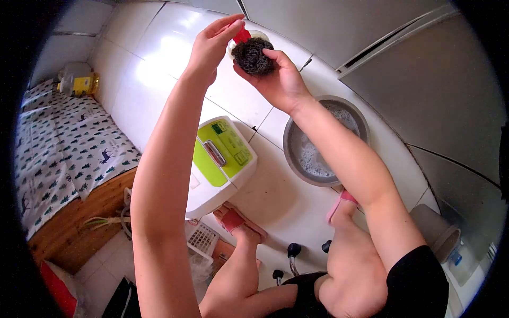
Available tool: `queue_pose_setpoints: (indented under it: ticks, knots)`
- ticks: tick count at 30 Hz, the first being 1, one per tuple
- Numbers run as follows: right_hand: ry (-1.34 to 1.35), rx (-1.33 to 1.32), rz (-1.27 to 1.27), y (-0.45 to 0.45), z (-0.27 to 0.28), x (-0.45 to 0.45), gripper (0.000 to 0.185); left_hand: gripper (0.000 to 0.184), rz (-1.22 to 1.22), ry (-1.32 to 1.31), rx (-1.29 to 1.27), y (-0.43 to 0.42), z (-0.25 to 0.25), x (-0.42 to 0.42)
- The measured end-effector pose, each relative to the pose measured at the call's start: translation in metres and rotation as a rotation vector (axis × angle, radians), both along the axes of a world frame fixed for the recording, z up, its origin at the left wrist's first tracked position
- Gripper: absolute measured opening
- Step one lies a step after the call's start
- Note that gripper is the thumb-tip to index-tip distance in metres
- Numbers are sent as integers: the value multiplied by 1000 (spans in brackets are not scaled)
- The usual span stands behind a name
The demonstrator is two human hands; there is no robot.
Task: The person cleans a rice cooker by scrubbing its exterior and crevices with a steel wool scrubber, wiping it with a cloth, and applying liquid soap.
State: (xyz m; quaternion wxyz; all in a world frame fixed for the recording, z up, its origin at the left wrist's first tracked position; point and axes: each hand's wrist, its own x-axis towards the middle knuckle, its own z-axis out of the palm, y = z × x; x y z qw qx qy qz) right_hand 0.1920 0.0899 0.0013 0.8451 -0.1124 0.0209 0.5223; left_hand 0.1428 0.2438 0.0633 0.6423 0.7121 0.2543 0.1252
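My right hand (283, 85) grips a dark, wiry scouring pad (253, 57), thumb on its near side and fingers underneath. Just left of it, my left hand (214, 42) is closed with bent fingers at a small red piece (242, 35), which looks like a cap or a handle; its exact kind is unclear. Behind the pad shows the rim of a pale, round container (261, 36), mostly covered by the pad and the hands. Below my right forearm, a grey basin (289, 146) holds sudsy water.
A white box with a green lid (230, 143) stands on the tiled floor between my arms. At left is a cloth-covered surface (79, 153) with a yellow-labelled container (79, 85). Grey cabinet doors (429, 79) line the right. A grey bucket (437, 233) lies near my right elbow.
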Motion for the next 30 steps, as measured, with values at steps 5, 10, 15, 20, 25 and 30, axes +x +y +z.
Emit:
queue_pose_setpoints:
  ticks: [5, 10, 15, 20, 25, 30]
  knots:
    - [2, 33, 3, 1, 3, 1, 43, 37, 3, 3, -36, 1, -11, 0]
    - [-3, 1, -5, 2, 4, -1, 44, 37, 56, -41, -112, -7, -8, 4]
    - [-28, 2, 18, 4, -1, -1, 44, 32, 104, -101, -134, -9, -11, 4]
    - [-9, -16, 13, 0, 1, -2, 47, 32, 101, -105, -129, -8, -13, 4]
    - [4, -5, 51, -9, -2, -3, 49, 40, 40, -11, -34, -1, -16, 2]
    - [-32, -55, 114, -30, 2, -13, 48, 40, 152, -79, 216, 14, -14, -33]
